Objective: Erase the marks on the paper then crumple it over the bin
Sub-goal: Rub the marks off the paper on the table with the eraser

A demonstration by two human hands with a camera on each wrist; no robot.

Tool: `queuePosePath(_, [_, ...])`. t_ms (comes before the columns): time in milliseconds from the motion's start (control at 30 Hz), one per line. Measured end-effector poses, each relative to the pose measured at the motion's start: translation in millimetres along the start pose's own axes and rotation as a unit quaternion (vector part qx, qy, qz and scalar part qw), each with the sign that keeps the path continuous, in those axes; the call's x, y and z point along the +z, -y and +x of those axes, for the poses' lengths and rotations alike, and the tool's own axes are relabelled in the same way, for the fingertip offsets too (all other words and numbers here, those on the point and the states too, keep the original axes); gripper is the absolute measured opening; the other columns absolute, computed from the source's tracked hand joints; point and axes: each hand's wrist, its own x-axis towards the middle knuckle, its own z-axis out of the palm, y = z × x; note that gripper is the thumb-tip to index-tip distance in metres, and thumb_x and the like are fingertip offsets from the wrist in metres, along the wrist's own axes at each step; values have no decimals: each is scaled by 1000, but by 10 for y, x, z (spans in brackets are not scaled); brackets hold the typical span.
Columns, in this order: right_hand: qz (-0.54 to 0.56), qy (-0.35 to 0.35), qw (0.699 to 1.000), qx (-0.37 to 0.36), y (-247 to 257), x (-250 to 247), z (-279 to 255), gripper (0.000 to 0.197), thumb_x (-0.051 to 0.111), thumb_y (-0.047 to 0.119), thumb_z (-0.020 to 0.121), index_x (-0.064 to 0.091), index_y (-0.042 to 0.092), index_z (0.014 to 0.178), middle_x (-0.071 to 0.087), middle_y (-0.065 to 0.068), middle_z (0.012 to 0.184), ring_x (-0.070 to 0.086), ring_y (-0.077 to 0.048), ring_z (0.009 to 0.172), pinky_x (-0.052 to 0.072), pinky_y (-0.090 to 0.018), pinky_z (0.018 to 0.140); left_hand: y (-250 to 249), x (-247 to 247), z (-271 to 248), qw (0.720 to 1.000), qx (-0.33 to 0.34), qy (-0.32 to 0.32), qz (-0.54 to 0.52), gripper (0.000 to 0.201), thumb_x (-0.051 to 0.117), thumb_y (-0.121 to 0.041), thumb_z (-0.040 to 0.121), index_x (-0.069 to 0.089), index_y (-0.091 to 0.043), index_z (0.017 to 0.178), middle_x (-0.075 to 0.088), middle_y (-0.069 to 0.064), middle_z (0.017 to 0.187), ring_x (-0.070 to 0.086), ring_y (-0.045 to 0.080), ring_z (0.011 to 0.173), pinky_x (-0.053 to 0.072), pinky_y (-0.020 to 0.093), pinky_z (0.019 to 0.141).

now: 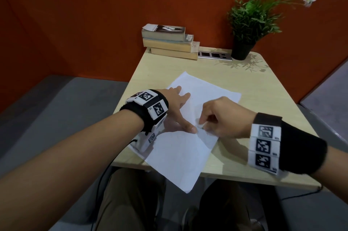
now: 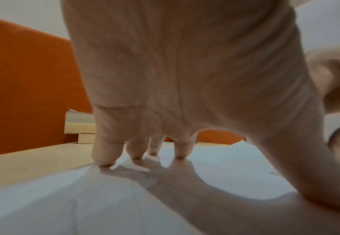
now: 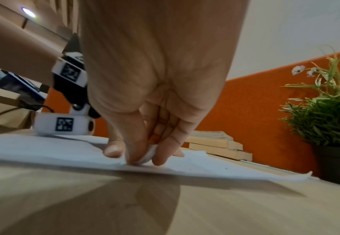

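Observation:
A white sheet of paper (image 1: 180,148) lies askew on the light wooden table (image 1: 244,84), its near corner hanging over the front edge. My left hand (image 1: 178,110) is spread flat on the paper, fingertips (image 2: 104,159) pressing down and thumb stretched toward the right hand. My right hand (image 1: 222,118) pinches a small white eraser (image 1: 201,125) against the paper beside the left thumb. In the right wrist view the eraser (image 3: 150,155) sits between thumb and fingers, touching the sheet (image 3: 44,151). Faint small marks show on the paper near the eraser. No bin is in view.
A stack of three books (image 1: 169,42) sits at the table's far edge, beside a power strip (image 1: 214,55) and a potted plant (image 1: 246,29) at the far right corner. An orange wall stands behind. My legs are under the table's front edge.

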Motion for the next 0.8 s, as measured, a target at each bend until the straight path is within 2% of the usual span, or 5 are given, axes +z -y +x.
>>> queuePosePath(167, [-11, 13, 1000, 3, 14, -54, 94, 15, 69, 18, 77, 76, 27, 88, 64, 17, 83, 59, 1, 75, 45, -14, 69, -6, 3, 1, 1000, -2, -6, 4, 129, 61, -89, 65, -3, -30, 160, 1, 2, 167, 14, 22, 153, 29, 44, 117])
queuePosePath(333, [-9, -51, 997, 55, 1, -153, 504, 8, 71, 23, 84, 76, 20, 88, 70, 6, 85, 66, -13, 80, 56, -28, 75, 2, -17, 29, 1000, -6, 6, 1, 130, 60, -91, 62, -3, -32, 159, -2, 1, 167, 19, 23, 151, 33, 45, 115])
queuePosePath(467, [2, -58, 997, 56, 5, -114, 418, 7, 71, 21, 83, 76, 18, 86, 67, 9, 79, 65, -12, 76, 54, -24, 70, 2, -26, 38, 1000, -15, 9, 9, 134, 58, -94, 59, -6, -34, 159, -10, 0, 168, 17, 23, 153, 32, 44, 114])
queuePosePath(700, [9, 25, 1000, -10, 63, -3, -112, 17, 68, 15, 78, 78, 24, 88, 67, 14, 86, 58, 1, 75, 45, -11, 66, 1, 12, 32, 1000, -7, 5, -6, 131, 61, -90, 63, -9, -34, 159, -15, -3, 168, 7, 21, 154, 27, 45, 117])
queuePosePath(800, [-2, 9, 1000, 12, 49, -63, 94, 15, 69, 18, 78, 77, 23, 90, 68, 13, 86, 59, 0, 76, 49, -15, 72, 5, 8, 47, 1000, -12, 6, -6, 133, 60, -91, 62, -10, -34, 159, -16, -3, 167, 6, 20, 154, 26, 45, 118])
